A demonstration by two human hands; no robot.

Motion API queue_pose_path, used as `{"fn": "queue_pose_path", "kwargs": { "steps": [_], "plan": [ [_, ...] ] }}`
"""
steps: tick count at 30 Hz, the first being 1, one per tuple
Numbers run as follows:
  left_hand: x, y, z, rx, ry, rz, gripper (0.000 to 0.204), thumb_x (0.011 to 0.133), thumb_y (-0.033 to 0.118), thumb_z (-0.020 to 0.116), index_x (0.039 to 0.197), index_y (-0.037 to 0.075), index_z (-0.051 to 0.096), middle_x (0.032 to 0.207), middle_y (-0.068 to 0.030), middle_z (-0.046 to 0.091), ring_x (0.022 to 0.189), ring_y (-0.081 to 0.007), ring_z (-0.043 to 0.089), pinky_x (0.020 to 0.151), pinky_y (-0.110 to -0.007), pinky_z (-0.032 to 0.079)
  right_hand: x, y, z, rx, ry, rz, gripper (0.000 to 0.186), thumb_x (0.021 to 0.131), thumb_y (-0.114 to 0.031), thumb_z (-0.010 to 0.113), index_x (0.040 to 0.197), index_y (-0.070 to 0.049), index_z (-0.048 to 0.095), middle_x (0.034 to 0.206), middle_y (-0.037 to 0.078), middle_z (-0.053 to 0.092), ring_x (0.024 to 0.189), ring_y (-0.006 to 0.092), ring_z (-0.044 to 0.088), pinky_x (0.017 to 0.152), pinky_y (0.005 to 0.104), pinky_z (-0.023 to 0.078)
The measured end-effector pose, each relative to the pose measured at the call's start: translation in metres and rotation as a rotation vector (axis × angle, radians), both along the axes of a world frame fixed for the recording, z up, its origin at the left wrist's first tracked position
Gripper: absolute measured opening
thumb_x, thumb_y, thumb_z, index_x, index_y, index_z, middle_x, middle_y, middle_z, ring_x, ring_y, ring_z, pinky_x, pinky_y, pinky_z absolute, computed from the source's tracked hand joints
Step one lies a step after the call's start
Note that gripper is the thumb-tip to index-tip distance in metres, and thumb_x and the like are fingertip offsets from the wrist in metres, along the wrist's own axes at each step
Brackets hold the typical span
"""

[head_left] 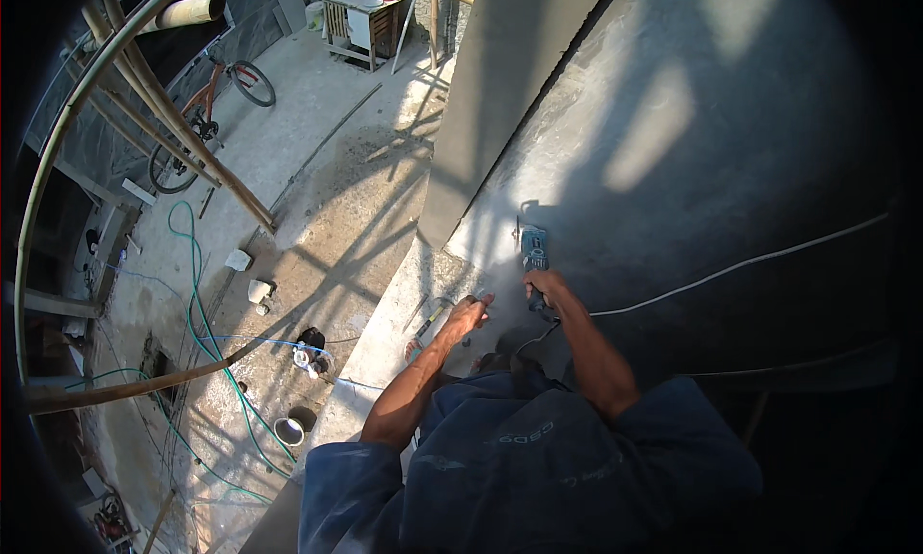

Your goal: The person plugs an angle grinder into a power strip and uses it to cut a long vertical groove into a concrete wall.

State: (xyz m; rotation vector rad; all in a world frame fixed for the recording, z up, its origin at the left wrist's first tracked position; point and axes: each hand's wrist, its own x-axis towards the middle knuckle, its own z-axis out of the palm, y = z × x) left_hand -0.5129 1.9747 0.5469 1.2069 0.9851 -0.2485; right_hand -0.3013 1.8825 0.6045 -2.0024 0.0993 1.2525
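Note:
My right hand (540,286) is wrapped round the rear handle of a teal power tool (534,243), which looks like an angle grinder, its head on the dusty grey concrete surface (673,227). A pale cable (731,266) trails from near the tool across that surface to the right. To the left of the tool my left hand (471,313) is raised with curled fingers; what they hold, if anything, is too small to make out. A hand tool with a dark-and-yellow handle (429,322) lies on the pale ledge (385,338) beside that hand. Haze partly veils the surface around the tool.
Down to the left are bamboo poles (173,131), an orange bicycle (207,107), a green hose (197,314), a white bucket (288,431) and some rubble (259,289). A wooden cabinet (361,25) stands beyond. A plastered grey column (476,92) borders the slab.

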Motion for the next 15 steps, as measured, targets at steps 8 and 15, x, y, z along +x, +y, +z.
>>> {"fn": "queue_pose_path", "kwargs": {
  "steps": [8,15],
  "plan": [
    [0.125,-0.009,0.039,-0.603,-0.294,0.205,0.050,0.090,0.061,0.063,0.082,0.013,0.056,0.058,0.0023,0.045,0.045,-0.0128,0.042,0.041,-0.031,0.035,-0.011,0.011,0.026,0.017,-0.099,-0.017,0.015,0.082,-0.004,0.066,0.078,0.010,0.065,0.065,0.016,0.063,0.052,0.0247,0.062,0.044,0.0383,0.046],
    [0.134,-0.019,0.034,-0.516,-0.180,0.273,0.039,0.095,0.049,0.065,0.074,0.017,0.056,0.054,0.0041,0.044,0.038,-0.0100,0.035,0.035,-0.029,0.026,-0.019,0.006,0.036,-0.025,-0.184,-0.040,0.017,0.086,-0.005,0.064,0.081,0.012,0.065,0.066,0.016,0.063,0.052,0.0233,0.063,0.044,0.0367,0.048]
  ]
}}
